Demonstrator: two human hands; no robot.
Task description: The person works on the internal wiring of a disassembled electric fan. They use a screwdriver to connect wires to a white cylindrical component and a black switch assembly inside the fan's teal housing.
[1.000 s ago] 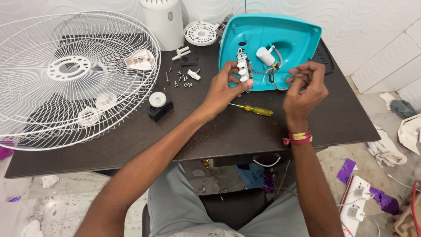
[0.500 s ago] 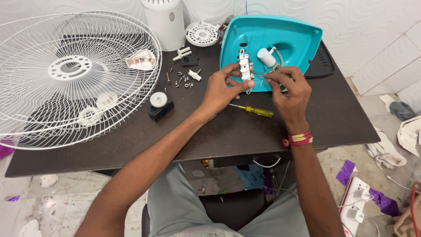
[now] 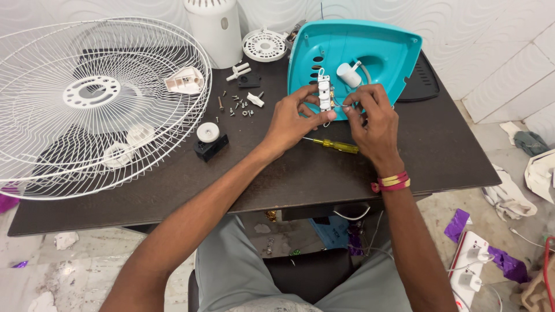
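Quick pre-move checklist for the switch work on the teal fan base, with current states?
1. Left hand gripping the white switch block: ok, fingers on it.
2. Right hand on the wires beside the switch: ok, fingertips pinched there; the wire ends cannot be told.
3. Teal base steady: ok, it lies flat on the dark table, open side up.
4. Yellow screwdriver within reach: ok, it lies just under both hands.
5. Loose screws accounted for: cannot tell, scattered left of the base.
6. Fan guard out of the way: ok, it sits at the table's left.
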